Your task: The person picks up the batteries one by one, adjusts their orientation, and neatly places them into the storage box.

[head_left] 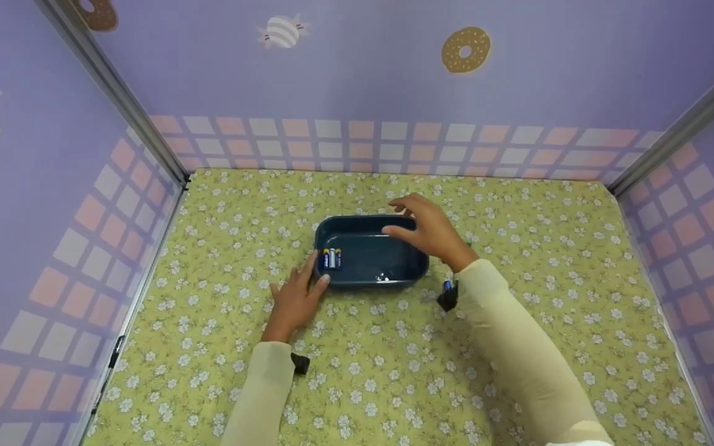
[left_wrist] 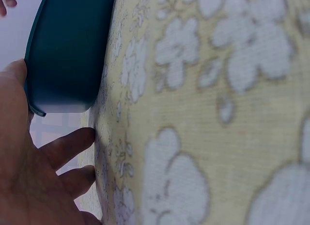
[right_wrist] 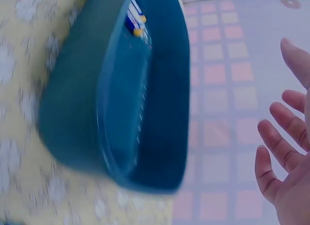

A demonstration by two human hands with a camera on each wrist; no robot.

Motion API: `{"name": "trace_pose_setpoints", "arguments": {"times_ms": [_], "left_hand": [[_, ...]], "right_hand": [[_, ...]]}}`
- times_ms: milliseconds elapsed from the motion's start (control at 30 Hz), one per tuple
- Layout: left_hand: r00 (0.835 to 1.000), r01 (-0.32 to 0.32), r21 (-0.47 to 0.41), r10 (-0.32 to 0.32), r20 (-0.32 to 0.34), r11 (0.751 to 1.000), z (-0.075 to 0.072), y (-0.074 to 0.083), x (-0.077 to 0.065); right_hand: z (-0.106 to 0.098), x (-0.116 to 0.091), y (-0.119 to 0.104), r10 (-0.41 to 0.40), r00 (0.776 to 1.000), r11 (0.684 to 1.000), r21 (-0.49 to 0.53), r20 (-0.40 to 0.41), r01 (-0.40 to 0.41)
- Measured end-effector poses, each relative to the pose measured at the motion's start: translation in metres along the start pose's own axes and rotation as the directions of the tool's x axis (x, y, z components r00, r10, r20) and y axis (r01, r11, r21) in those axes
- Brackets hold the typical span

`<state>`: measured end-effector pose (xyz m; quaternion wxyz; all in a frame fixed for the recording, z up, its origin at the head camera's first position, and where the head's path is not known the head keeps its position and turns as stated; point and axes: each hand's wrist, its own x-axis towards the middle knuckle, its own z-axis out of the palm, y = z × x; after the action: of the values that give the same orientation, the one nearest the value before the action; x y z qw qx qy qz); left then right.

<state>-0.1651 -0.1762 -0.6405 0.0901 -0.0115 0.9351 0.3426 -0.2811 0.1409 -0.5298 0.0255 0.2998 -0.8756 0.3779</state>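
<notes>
In the head view, the blue container [head_left: 372, 257] sits midway between the left and right edges of the tabletop [head_left: 363, 384], towards its far edge, with blue-and-yellow batteries [head_left: 332, 259] side by side at its left end. The left hand [head_left: 295, 300] touches that end, its fingers spread; the right hand [head_left: 428, 229] is over the opposite end, thumb and fingers well parted, holding nothing. For steady work, the left hand should brace the container lightly, and the right should come in above the rim, clear of the wall. A small blue item [head_left: 447, 285], partly hidden by the right cuff, lies right of the container. Floral cloth covers the tabletop; purple walls [head_left: 369, 74] with pink-and-white checks enclose three sides, metal posts [head_left: 127, 108] at the corners.

In the left wrist view, one digit touches the rim while other straight fingers reach down to the cloth; whether the rim is pinched, I cannot tell.

In the right wrist view, the fingers are loosely bent, apart from the container, and grasp nothing.
</notes>
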Motion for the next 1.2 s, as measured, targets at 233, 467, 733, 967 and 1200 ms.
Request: {"name": "trace_pose_setpoints", "arguments": {"times_ms": [233, 467, 733, 967, 1200], "left_hand": [[1.000, 0.001, -0.013, -0.001, -0.001, 1.000, 0.000, 0.001, 0.000], [1.000, 0.006, -0.017, -0.006, 0.012, 1.000, -0.002, 0.001, 0.000], [1.000, -0.005, -0.016, 0.006, 0.012, 1.000, -0.002, 0.002, 0.000], [1.000, -0.005, -0.027, 0.005, 0.013, 1.000, -0.002, 0.001, -0.001], [1.000, -0.005, -0.029, 0.006, 0.014, 1.000, -0.002, 0.001, -0.001]], "right_hand": [[-0.034, -0.026, 0.015, 0.015, 0.997, 0.995, -0.097, -0.080, -0.022], [-0.057, -0.051, 0.035, 0.037, 0.990, 0.991, -0.125, -0.136, -0.054], [-0.066, -0.082, 0.062, 0.104, 0.979, 0.985, -0.121, -0.173, -0.126], [-0.066, -0.107, 0.083, 0.163, 0.970, 0.977, -0.108, -0.179, -0.184], [-0.059, -0.130, 0.100, 0.248, 0.956, 0.963, -0.069, -0.155, -0.261]]}}
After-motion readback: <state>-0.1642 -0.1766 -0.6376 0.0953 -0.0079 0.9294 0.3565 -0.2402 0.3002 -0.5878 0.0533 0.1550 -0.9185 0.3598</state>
